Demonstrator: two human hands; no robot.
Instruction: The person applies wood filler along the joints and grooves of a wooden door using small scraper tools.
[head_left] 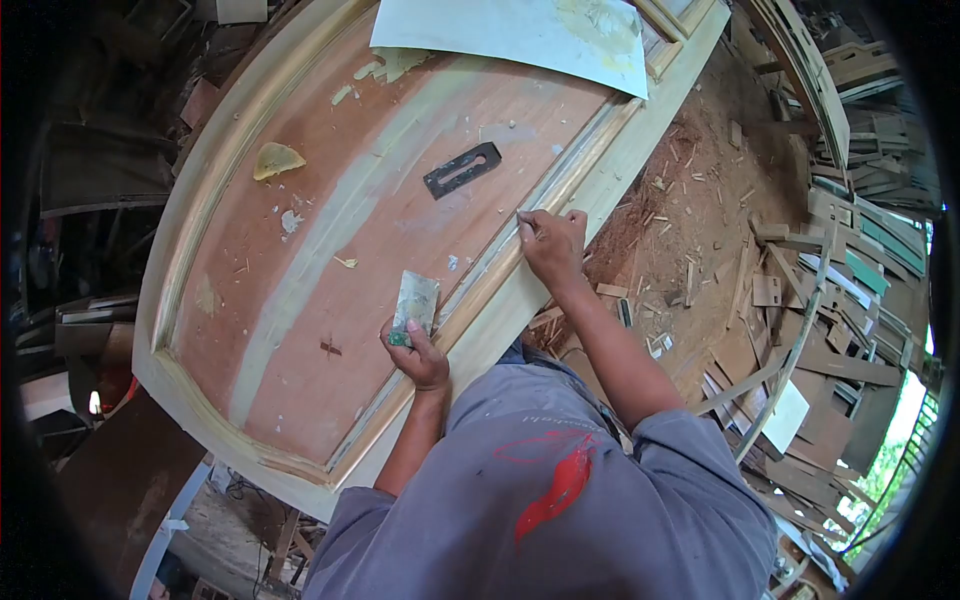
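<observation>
We see the left hand (420, 355) closed around a smeared putty scraper (414, 305), its blade resting on the wooden door panel (330, 260) near the moulding (500, 250). At two o'clock from it, the right hand (552, 243) has its fingers pinched narrow, fingertips pressed on the moulding's groove; whether they grip anything, we cannot tell. A dark metal plate (461, 169) lies at twelve o'clock, and a pale sheet (500, 30) covers the panel's far end.

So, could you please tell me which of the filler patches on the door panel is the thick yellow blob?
The raised yellow blob near the panel's far-left edge; the other patches, like the long pale streak, are smeared thin and flat.
</observation>
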